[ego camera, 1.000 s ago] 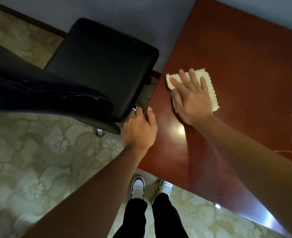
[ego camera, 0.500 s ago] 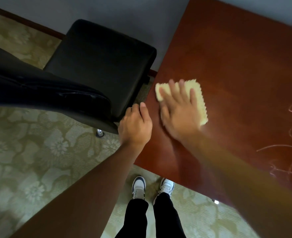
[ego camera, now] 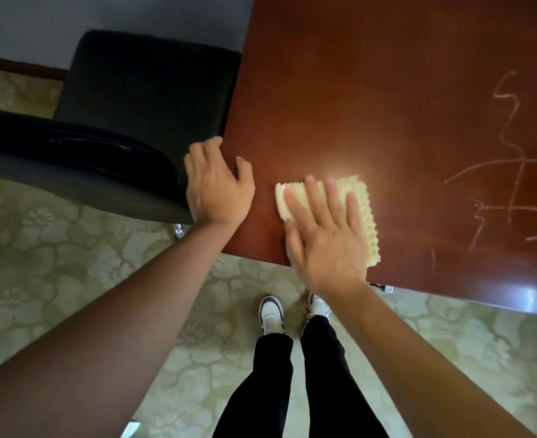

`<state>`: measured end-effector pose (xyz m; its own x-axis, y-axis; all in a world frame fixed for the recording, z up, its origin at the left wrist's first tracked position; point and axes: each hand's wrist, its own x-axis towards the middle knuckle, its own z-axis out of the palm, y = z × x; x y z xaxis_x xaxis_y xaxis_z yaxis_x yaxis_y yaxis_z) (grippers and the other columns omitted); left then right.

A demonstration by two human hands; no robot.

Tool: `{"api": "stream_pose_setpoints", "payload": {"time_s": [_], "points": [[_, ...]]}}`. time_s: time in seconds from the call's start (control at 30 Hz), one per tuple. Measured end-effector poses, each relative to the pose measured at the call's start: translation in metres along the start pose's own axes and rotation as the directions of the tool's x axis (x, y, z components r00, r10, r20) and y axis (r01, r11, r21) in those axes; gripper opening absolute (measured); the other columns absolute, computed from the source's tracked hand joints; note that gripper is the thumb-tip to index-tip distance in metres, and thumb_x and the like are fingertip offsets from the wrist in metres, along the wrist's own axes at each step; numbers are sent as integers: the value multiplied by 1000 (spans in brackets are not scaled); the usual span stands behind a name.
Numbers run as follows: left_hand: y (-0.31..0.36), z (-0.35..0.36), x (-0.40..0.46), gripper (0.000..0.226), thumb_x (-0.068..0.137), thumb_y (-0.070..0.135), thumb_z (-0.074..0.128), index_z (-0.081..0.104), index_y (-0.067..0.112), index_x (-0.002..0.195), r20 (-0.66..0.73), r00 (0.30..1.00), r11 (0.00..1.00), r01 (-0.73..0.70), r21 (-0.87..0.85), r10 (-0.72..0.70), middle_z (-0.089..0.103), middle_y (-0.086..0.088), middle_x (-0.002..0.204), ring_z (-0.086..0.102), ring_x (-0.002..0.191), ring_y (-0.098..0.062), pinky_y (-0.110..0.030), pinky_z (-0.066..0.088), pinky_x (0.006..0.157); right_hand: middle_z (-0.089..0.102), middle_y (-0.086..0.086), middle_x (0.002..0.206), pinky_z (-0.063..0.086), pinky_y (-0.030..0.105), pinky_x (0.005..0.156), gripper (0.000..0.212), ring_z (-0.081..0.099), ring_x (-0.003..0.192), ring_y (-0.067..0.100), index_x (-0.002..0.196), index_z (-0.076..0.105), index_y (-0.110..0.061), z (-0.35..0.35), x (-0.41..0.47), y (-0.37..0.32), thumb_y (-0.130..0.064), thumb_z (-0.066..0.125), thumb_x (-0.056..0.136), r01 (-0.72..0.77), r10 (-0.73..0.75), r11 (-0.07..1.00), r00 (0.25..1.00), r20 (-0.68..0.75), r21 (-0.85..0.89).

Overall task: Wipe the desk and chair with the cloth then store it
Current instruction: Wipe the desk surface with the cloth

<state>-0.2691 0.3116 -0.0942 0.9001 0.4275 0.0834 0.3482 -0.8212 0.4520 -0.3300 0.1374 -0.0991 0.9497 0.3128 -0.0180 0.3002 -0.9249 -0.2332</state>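
- Right hand [ego camera: 324, 238]: lies palm down on the cloth [ego camera: 360, 197], fingers straight and spread, pressing it flat to the bench [ego camera: 387, 90]. My grip here is open; nothing is curled round the cloth.
- Cloth: pale yellow with a wavy, ridged edge. It sits at lower centre of the frame, near the bench's lower left corner. Its right edge and upper strip show past my fingers; the rest is under my palm. Its lower end reaches close to the bench's near edge.
- Left hand [ego camera: 216, 188]: rests on the bench's left edge at centre frame, thumb on the top surface, fingers toward the side. How far the fingers wrap the edge I cannot tell. It holds nothing loose; the fingers look relaxed.
- The two hands lie near each other but apart, with bare bench between them.
- Bench: reddish-brown, glossy, filling the upper right of the frame. A bright glare spot shows just above the cloth. Pale scribbled marks [ego camera: 510, 172] run across the right side, well apart from the cloth.
- Chair [ego camera: 147, 99]: black, upper left of the frame, its seat just beside the bench's left edge. Its padded back crosses the left of the frame, ending beside my left hand.
- Floor: patterned carpet [ego camera: 55, 263]. My shoes [ego camera: 272, 314] and dark trousers show at bottom centre.
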Motion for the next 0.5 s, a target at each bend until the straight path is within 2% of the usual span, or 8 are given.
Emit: {"api": "stream_pose_setpoints", "payload": {"time_s": [0.1, 0.2, 0.27, 0.37, 0.5], "points": [[7, 2, -2, 40, 90, 25, 50, 59, 10, 126, -27, 975, 974, -218, 68, 220, 54, -15, 126, 52, 115, -31, -40, 47, 91, 27, 5, 162, 8, 52, 122, 50, 14, 152, 30, 151, 39, -29, -9, -5, 44, -39, 32, 103, -168, 167, 986, 985, -44, -17], [23, 4, -7, 42, 87, 25, 52, 60, 15, 127, -6, 925, 916, -376, 144, 380, 57, -8, 131, 51, 122, -27, -44, 35, 101, 32, 6, 160, 11, 53, 121, 49, 17, 150, 32, 149, 42, -28, -18, -8, 80, -39, 34, 101, -277, 276, 961, 956, -95, 2], [41, 9, -11, 42, 86, 24, 53, 62, 14, 125, 22, 888, 881, -458, 122, 459, 60, -6, 127, 51, 121, -26, -44, 32, 103, 34, 7, 159, 13, 54, 121, 49, 20, 149, 33, 147, 45, -26, -19, -11, 90, -39, 35, 101, -281, 279, 960, 952, -127, 0], [75, 28, -18, 38, 85, 17, 53, 67, 4, 118, 40, 816, 816, -578, 19, 577, 65, -11, 113, 56, 111, -32, -44, 34, 103, 33, 7, 159, 12, 52, 121, 50, 21, 150, 33, 148, 44, -25, -18, -14, 91, -40, 32, 102, -269, 264, 963, 955, -132, -19], [125, 50, -28, 37, 83, 14, 53, 68, 2, 114, 104, 758, 764, -644, -37, 644, 66, -13, 110, 57, 108, -33, -41, 36, 101, 30, 7, 160, 12, 52, 121, 52, 19, 150, 31, 150, 40, -25, -24, -26, 113, -41, 32, 101, -293, 287, 956, 949, -129, -25]]}}
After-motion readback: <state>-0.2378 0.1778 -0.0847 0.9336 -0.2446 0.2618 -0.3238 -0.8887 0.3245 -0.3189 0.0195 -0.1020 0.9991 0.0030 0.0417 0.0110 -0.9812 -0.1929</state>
